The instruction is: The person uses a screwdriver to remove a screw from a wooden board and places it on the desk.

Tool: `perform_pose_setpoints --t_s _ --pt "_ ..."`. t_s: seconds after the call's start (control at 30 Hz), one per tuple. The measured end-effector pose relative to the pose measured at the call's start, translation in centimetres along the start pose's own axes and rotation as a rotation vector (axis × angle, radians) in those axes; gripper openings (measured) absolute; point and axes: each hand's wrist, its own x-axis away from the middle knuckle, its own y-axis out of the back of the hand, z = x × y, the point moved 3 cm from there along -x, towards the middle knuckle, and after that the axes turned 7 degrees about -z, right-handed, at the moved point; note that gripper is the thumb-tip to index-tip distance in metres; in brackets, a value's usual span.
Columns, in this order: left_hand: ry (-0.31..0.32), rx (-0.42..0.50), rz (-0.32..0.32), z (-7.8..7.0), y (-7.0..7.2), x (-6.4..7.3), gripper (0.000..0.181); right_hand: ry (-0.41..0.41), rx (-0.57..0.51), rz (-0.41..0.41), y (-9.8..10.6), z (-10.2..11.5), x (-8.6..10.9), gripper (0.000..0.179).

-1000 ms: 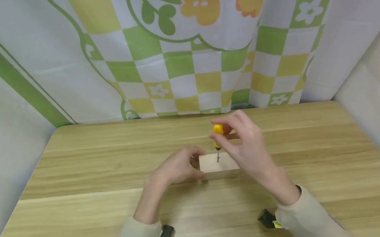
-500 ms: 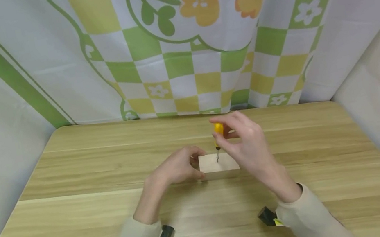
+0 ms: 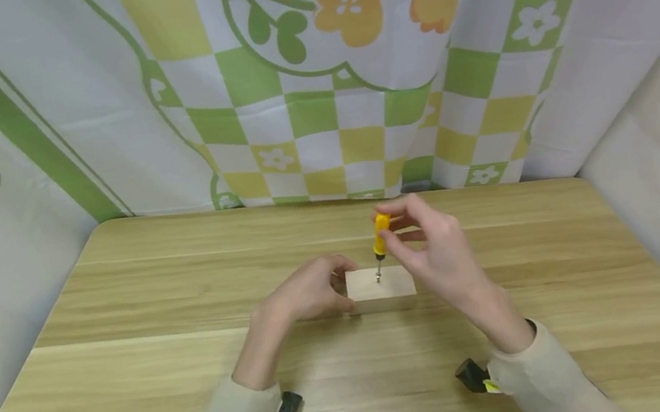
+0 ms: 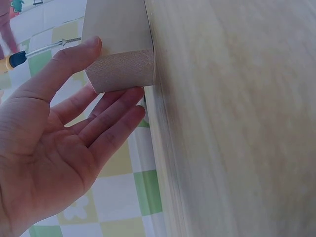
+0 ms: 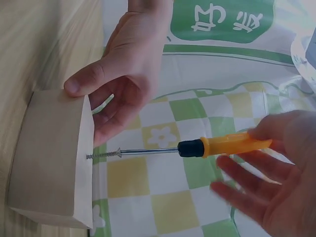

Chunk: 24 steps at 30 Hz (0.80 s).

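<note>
A pale wooden block (image 3: 394, 286) lies on the table, with a screw (image 5: 104, 155) standing part-way in its upper face. My left hand (image 3: 307, 290) holds the block's left end, thumb on the near side and fingers on the far side. Between thumb and forefinger, my right hand (image 3: 442, 257) pinches the yellow handle of a screwdriver (image 5: 237, 144); the other fingers are spread away from it in the right wrist view. The screwdriver's shaft meets the screw head, nearly in line with the screw. In the left wrist view the thumb partly covers the block's edge (image 4: 123, 71).
The wood-grain table (image 3: 160, 398) reaches around both arms. Behind it hangs a checked, flowered curtain (image 3: 314, 107), with pale cloth walls at both sides. Small black devices (image 3: 472, 376) sit at both wrists.
My right hand has shifted slightly right and its fingers have changed position on the screwdriver handle, showing more of it. The left hand and the block stay in place.
</note>
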Motion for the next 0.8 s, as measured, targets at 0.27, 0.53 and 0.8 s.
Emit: perform_pose_setpoints --t_s 0.27,0.53,0.8 --pt "-0.016 0.002 -0.002 -0.2 0.0 -0.2 0.055 0.051 0.120 -0.068 0.0 0.8 -0.3 0.026" --pt "0.000 0.004 0.005 -0.3 -0.1 -0.2 0.056 0.039 0.111 -0.080 0.3 1.1 -0.4 0.024" --pt "0.001 -0.004 0.003 0.0 -0.1 -0.1 0.057 -0.012 0.074 -0.010 0.4 0.7 -0.1 0.025"
